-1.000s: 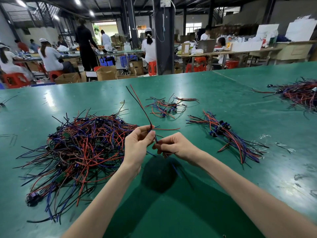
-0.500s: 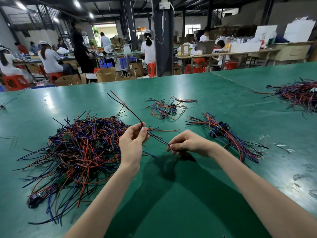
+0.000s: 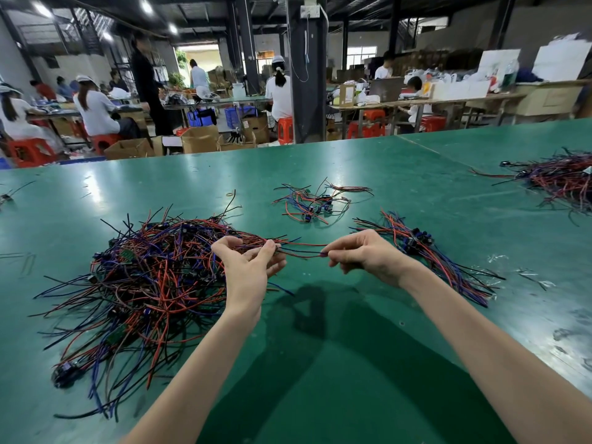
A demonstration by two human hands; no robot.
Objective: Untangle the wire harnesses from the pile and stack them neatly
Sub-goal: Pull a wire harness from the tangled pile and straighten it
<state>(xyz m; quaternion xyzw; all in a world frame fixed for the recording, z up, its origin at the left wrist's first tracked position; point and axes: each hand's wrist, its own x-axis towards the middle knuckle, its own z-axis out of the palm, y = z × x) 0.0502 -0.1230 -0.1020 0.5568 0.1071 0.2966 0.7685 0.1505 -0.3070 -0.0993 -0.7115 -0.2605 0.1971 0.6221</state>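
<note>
A big tangled pile of red, blue and black wire harnesses [image 3: 144, 283] lies on the left of the green table [image 3: 320, 379]. One wire harness [image 3: 302, 251] stretches level between my hands. My left hand [image 3: 248, 267] pinches one end of it at the pile's right edge. My right hand [image 3: 362, 254] pinches the other end, just left of a neat stack of aligned harnesses [image 3: 429, 254] with dark connectors.
A small loose bunch of harnesses [image 3: 315, 203] lies beyond my hands. Another pile of wires [image 3: 560, 177] sits at the far right. People sit at benches past the table's far edge, with boxes and red stools around them.
My hands have drawn apart. The harness, which stuck up and left from my left hand, now lies stretched level between both hands. My right hand has moved right toward the neat stack.
</note>
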